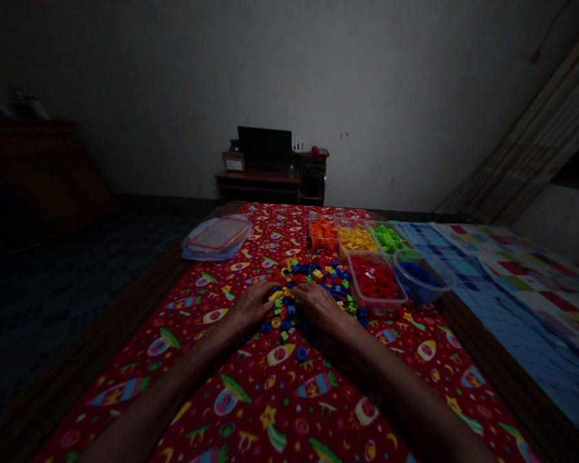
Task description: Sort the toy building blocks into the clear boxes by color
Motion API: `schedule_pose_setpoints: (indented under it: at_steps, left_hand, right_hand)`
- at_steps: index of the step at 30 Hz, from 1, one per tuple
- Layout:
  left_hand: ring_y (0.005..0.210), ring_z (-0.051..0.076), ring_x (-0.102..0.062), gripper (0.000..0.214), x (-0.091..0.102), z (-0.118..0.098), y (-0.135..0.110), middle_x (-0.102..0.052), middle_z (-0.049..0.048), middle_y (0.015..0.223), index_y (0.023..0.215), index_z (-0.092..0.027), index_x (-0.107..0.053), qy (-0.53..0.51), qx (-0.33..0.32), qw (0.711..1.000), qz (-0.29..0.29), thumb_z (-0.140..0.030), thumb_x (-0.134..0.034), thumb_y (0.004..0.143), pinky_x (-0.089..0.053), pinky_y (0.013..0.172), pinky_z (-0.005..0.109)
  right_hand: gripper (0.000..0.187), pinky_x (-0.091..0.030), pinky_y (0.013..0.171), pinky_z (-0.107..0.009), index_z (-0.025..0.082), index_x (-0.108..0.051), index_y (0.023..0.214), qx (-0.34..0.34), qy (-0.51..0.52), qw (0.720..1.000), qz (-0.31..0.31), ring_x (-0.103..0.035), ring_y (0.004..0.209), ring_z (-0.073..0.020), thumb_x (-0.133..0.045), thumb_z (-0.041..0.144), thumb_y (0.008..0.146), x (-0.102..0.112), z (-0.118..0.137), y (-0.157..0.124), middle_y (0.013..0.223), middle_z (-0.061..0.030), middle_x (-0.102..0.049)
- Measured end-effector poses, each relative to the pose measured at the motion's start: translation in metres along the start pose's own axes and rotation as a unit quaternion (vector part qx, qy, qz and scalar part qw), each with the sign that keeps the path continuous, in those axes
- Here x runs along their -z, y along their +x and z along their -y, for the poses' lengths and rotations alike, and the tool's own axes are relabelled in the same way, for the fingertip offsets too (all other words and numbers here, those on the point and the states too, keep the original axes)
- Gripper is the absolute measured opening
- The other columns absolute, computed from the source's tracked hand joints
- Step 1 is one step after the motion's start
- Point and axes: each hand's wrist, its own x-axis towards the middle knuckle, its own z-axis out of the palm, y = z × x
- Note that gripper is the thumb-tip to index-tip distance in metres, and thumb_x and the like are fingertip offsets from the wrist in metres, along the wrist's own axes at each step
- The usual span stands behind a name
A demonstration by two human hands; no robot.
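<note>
A mixed pile of small plastic toy bricks [292, 310], in blue, yellow, red, green and orange, lies on the red patterned cloth [265, 411]. At the pile's left edge is my left hand [251, 303], its thumb and fingers apart beside some yellow pieces [280, 294]. My right hand [321, 305] reaches over the middle of the pile with its fingers stretched forward, touching the bricks. The bricks under its palm are hidden. Closer to me, a blue wheel-like piece [302, 354] lies apart from the pile.
To the right stand clear containers of orange pieces [323, 235], yellow pieces [357, 239], green pieces [388, 239], red pieces [374, 280] and blue pieces [417, 276]. Stacked lids [217, 238] lie at the left edge. Beyond is a desk with a monitor [265, 148].
</note>
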Motion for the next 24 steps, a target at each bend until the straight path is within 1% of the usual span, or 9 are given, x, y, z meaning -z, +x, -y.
schedule_pose_setpoints:
  at_steps: [3, 6, 10, 13, 17, 19, 20, 22, 24]
  left_hand:
    - [0.083, 0.018, -0.06, 0.032, 0.006, -0.005, 0.002, -0.064, 0.007, 0.094, 0.105, -0.018, -0.065, 0.01, 0.013, 1.0, 0.006, -0.024, -0.051, 0.078, -0.048, 0.076, 0.029]
    - [0.074, 0.016, -0.058, 0.029, 0.014, -0.01, 0.004, -0.062, 0.0055, 0.084, 0.099, -0.018, -0.069, 0.022, 0.034, 0.999, 0.005, -0.025, -0.05, 0.079, -0.047, 0.069, 0.027]
    - [0.072, 0.015, -0.057, 0.028, 0.019, -0.009, 0.009, -0.059, 0.0041, 0.081, 0.097, -0.019, -0.07, 0.021, 0.054, 0.998, -0.021, -0.024, -0.049, 0.079, -0.046, 0.065, 0.025]
    - [0.076, 0.015, -0.057, 0.025, 0.013, -0.006, 0.017, -0.057, 0.0046, 0.084, 0.094, -0.018, -0.069, 0.015, 0.03, 0.999, -0.029, -0.023, -0.049, 0.081, -0.047, 0.07, 0.026]
    - [0.082, 0.016, -0.056, 0.018, 0.0, -0.004, 0.026, -0.057, 0.0055, 0.093, 0.092, -0.019, -0.066, 0.005, -0.025, 0.999, 0.023, -0.026, -0.053, 0.083, -0.047, 0.074, 0.027]
    - [0.082, 0.016, -0.056, 0.017, -0.004, -0.005, 0.028, -0.056, 0.0052, 0.094, 0.094, -0.019, -0.065, 0.009, -0.04, 0.998, 0.042, -0.025, -0.054, 0.083, -0.047, 0.075, 0.028]
    - [0.083, 0.016, -0.056, 0.017, -0.005, -0.005, 0.028, -0.056, 0.005, 0.095, 0.096, -0.02, -0.064, 0.011, -0.045, 0.998, 0.047, -0.024, -0.053, 0.083, -0.047, 0.075, 0.028]
    - [0.085, 0.017, -0.056, 0.019, -0.006, -0.006, 0.026, -0.056, 0.0049, 0.094, 0.1, -0.02, -0.062, 0.008, -0.05, 0.997, 0.053, -0.022, -0.053, 0.083, -0.047, 0.077, 0.029]
    - [0.086, 0.017, -0.056, 0.02, -0.006, -0.008, 0.024, -0.056, 0.005, 0.095, 0.101, -0.02, -0.061, -0.001, -0.05, 0.998, 0.048, -0.021, -0.054, 0.083, -0.047, 0.078, 0.029]
  right_hand:
    - [0.011, -0.037, 0.071, -0.026, 0.016, -0.058, 0.085, -0.009, 0.003, 1.0, -0.014, -0.05, 0.081, -0.0167, -0.051, 0.01, 0.08, 0.003, -0.002, -0.003, 0.086, -0.006, -0.059]
    - [0.009, -0.036, 0.068, -0.025, 0.016, -0.056, 0.085, -0.031, 0.021, 0.997, -0.062, -0.05, 0.076, -0.0155, -0.052, 0.011, 0.078, 0.013, -0.005, -0.005, 0.083, -0.0054, -0.059]
    - [0.009, -0.035, 0.068, -0.025, 0.015, -0.056, 0.085, -0.072, 0.013, 0.991, -0.108, -0.052, 0.073, -0.0153, -0.05, 0.011, 0.08, 0.026, -0.006, -0.007, 0.08, -0.0057, -0.06]
    - [0.008, -0.035, 0.066, -0.025, 0.016, -0.056, 0.087, -0.092, 0.021, 0.988, -0.123, -0.053, 0.069, -0.0144, -0.049, 0.016, 0.084, 0.031, -0.008, -0.006, 0.078, -0.0045, -0.062]
    - [0.01, -0.037, 0.066, -0.024, 0.016, -0.057, 0.09, -0.091, 0.058, 0.986, -0.125, -0.055, 0.072, -0.0142, -0.049, 0.019, 0.086, 0.033, -0.01, 0.0, 0.082, -0.0055, -0.063]
    - [0.011, -0.038, 0.068, -0.024, 0.016, -0.057, 0.092, -0.088, 0.066, 0.987, -0.116, -0.056, 0.075, -0.0147, -0.049, 0.017, 0.084, 0.033, -0.01, 0.008, 0.085, -0.0065, -0.063]
    - [0.014, -0.039, 0.069, -0.024, 0.015, -0.058, 0.094, -0.087, 0.068, 0.989, -0.1, -0.056, 0.076, -0.0149, -0.05, 0.015, 0.082, 0.032, -0.01, 0.013, 0.086, -0.0066, -0.064]
    - [0.021, -0.038, 0.069, -0.024, 0.016, -0.059, 0.097, -0.081, 0.066, 0.993, -0.047, -0.056, 0.076, -0.0148, -0.051, 0.01, 0.079, 0.028, -0.009, 0.022, 0.086, -0.006, -0.064]
    - [0.021, -0.038, 0.069, -0.024, 0.015, -0.061, 0.096, -0.076, 0.045, 0.996, 0.017, -0.056, 0.076, -0.0149, -0.052, 0.008, 0.078, 0.019, -0.008, 0.029, 0.084, -0.0061, -0.064]
